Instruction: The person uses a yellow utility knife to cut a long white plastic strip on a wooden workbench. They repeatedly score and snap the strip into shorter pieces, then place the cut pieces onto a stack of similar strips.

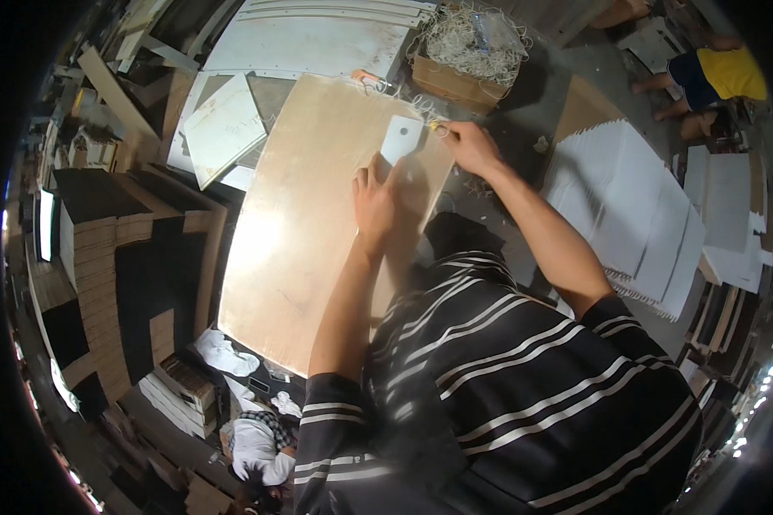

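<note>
A small white flat piece (pixel 401 137) with a round hole near its far end lies on the pale wooden board (pixel 292 189). My left hand (pixel 375 199) grips its near end between thumb and fingers, close to the board's surface. At the board's right edge my right hand (pixel 472 146) is closed in a pinch. Something small and yellow shows at its fingertips, too small to name, beside the white piece's far end. Thin pale curled strips (pixel 423 105) lie just beyond that hand. An orange-handled tool (pixel 371 80) rests at the board's far edge.
A cardboard box (pixel 459 84) heaped with thin pale strips stands beyond the board. Stacked white sheets (pixel 623 206) are on the right, and stacked dark-faced panels (pixel 137 275) on the left. A person in yellow (pixel 730 73) is at far right; another person (pixel 262 451) is at lower left.
</note>
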`<action>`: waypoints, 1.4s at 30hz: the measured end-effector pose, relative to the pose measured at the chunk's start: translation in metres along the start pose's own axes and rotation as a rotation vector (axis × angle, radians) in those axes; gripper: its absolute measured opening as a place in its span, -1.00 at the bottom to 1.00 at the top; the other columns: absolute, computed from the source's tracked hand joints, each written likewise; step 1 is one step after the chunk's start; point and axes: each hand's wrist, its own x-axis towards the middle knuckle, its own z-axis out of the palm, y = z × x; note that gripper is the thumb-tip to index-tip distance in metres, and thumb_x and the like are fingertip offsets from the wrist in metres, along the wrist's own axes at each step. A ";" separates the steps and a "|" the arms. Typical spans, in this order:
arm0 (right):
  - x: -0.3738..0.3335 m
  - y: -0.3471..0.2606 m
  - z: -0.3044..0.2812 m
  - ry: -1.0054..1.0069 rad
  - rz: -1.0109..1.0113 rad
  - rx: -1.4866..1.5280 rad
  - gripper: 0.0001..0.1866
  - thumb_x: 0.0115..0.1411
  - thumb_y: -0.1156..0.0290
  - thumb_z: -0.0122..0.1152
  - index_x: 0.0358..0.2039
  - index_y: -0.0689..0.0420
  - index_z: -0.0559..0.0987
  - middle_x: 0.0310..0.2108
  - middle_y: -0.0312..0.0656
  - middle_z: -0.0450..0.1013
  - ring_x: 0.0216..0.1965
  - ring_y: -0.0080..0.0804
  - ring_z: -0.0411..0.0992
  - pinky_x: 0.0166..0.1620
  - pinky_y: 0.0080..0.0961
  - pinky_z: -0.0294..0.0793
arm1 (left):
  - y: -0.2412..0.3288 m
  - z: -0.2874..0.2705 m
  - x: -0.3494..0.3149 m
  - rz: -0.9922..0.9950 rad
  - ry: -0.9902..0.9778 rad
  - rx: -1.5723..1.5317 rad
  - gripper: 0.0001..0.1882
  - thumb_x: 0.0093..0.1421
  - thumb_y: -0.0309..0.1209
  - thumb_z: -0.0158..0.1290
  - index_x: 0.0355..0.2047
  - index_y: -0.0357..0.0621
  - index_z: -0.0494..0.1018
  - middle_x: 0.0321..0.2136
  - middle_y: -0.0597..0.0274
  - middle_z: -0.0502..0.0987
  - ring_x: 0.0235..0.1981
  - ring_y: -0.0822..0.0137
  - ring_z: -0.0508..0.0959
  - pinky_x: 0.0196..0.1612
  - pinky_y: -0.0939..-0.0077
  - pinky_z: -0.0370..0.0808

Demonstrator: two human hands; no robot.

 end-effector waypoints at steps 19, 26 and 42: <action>0.036 0.019 -0.148 -0.500 0.004 -0.005 -0.57 0.42 0.15 0.00 -0.31 0.32 0.55 -0.53 -0.18 0.52 -0.65 -0.38 0.55 -0.58 -0.41 0.56 | 0.065 0.014 0.075 -0.036 -0.073 -0.125 -0.46 0.23 -0.26 0.19 0.23 0.02 0.43 0.28 -0.10 0.37 0.34 -0.09 0.31 0.41 -0.06 0.18; 0.051 0.005 -0.168 -0.659 0.029 -0.045 -0.60 0.44 0.23 -0.07 -0.32 0.34 0.54 -0.54 -0.16 0.50 -0.70 -0.41 0.53 -0.68 -0.47 0.49 | 0.067 0.009 0.075 -0.060 -0.099 -0.108 -0.44 0.20 -0.35 0.16 0.24 0.02 0.43 0.28 -0.10 0.37 0.33 -0.10 0.32 0.41 -0.06 0.17; 0.059 0.009 -0.162 -0.662 -0.034 -0.086 -0.58 0.46 0.24 -0.07 -0.37 0.33 0.54 -0.60 -0.17 0.48 -0.77 -0.45 0.46 -0.71 -0.47 0.41 | 0.064 0.010 0.076 -0.028 -0.139 -0.073 -0.43 0.20 -0.30 0.15 0.25 -0.02 0.41 0.27 -0.12 0.36 0.32 -0.09 0.33 0.40 -0.05 0.18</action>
